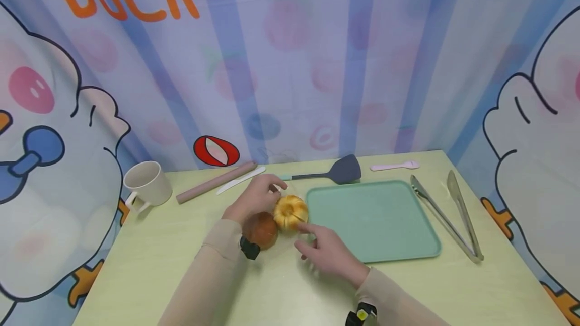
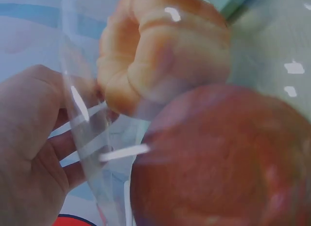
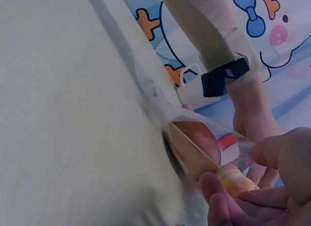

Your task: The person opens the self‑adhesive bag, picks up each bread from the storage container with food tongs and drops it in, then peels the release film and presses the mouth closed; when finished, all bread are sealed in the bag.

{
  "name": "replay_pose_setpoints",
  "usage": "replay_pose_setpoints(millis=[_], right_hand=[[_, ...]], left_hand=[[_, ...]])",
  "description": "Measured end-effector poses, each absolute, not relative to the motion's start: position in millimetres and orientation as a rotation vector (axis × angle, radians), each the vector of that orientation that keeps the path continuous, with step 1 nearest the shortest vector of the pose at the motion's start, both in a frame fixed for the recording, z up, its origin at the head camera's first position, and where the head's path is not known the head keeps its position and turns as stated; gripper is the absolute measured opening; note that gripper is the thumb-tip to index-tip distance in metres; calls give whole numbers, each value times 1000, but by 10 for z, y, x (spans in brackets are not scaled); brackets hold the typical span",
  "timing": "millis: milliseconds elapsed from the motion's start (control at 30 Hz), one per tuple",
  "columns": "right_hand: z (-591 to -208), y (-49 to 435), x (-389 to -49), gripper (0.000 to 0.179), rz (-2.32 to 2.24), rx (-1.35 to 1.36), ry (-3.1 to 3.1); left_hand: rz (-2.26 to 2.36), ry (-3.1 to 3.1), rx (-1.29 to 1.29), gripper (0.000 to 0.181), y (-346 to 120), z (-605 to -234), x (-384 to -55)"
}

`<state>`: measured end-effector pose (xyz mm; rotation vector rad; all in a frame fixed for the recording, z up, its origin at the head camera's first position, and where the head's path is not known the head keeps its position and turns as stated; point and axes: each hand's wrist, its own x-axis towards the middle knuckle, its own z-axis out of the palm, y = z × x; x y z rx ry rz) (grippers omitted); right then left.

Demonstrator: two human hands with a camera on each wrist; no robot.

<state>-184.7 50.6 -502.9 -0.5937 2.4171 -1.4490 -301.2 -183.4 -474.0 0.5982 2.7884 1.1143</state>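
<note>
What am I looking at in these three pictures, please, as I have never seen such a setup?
There is no machine: these are a person's own left hand and right hand. The wide picture comes from a camera worn on the head; the two close ones come from one worn on each wrist. On the table are a mug, a rolling pin, a knife, a spatula, a spoon, a tray and tongs. Both hands are at some clear plastic around a brown bun and a yellow bread; whether they grip it, I cannot tell.
</note>
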Motion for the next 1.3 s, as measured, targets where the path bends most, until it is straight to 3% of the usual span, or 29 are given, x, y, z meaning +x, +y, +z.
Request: replay_pose_setpoints(millis=[900,1300], right_hand=[[-4792,754,-2142,33,-1593,-534,2761],[-4720,887,-2308,17,-1625,-608,2868]], left_hand=[[1340,2909,807,22,-2084,-4545,-2875],[1551,2880,679,18,-2156,-4537,-2730]])
